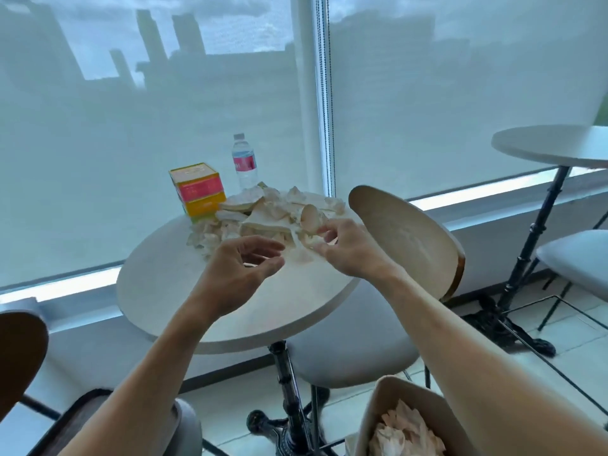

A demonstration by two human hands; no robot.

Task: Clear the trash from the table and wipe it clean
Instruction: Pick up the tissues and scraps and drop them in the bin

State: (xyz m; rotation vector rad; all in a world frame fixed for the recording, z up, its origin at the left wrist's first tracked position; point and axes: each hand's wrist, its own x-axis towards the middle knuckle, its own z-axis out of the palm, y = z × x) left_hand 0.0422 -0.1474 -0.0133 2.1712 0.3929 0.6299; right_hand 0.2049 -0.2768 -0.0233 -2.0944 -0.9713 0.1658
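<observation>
A pile of crumpled white paper trash (263, 212) covers the far half of a round white table (171, 291). My right hand (345, 250) reaches into the pile's right side and pinches a crumpled scrap of paper (311, 222) between thumb and fingers. My left hand (240, 268) hovers above the table just in front of the pile, fingers loosely curled, holding nothing. A brown paper bag (394, 409) with crumpled paper inside stands on the floor at the lower right.
A pink and yellow tissue box (197, 190) and a water bottle (244, 162) stand at the table's far edge by the window blind. A wooden-backed chair (414, 238) sits right of the table, another chair (19, 353) at the left. A second table (552, 146) stands far right.
</observation>
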